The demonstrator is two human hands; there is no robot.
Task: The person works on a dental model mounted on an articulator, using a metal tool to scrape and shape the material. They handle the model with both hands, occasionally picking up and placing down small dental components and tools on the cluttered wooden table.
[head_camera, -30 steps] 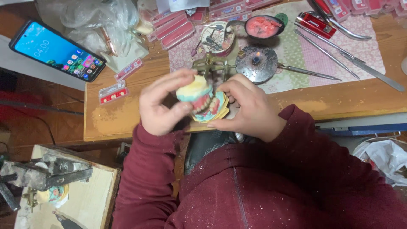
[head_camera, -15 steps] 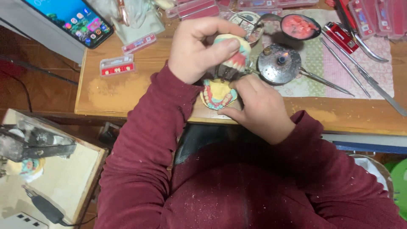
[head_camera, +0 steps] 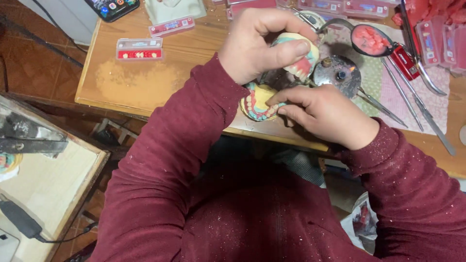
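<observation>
**Two halves of a denture model held apart at the table edge**

I saw the wooden table (head_camera: pixel 145 82) fill the upper part of the head view, with a patterned cloth (head_camera: pixel 412 92) on its right side carrying long metal instruments (head_camera: pixel 412 104), and a round metal dish (head_camera: pixel 337 73) just behind my hands. A flat red card of artificial teeth (head_camera: pixel 140 49) lay well apart on the left, near a patch of pale dust.

My left hand (head_camera: pixel 257 43) was closed around the upper denture model (head_camera: pixel 301 60), thumb pressed across its front, holding it raised and tilted so its row of teeth faced down. My right hand (head_camera: pixel 330 114) rested at the table's near edge, fingers pinching the lower denture model (head_camera: pixel 257 102), a yellow cast with pink gum wax and a curve of teeth facing up. The two halves were near each other but apart, the upper one above and behind the lower.

I judged the step in hand to be work on the lower arch with the upper lifted clear. The next move, as I read it, called for a steady pinch on the lower cast and a careful, square lowering of the upper one, so the tooth rows would meet without shifting the wax.
</observation>
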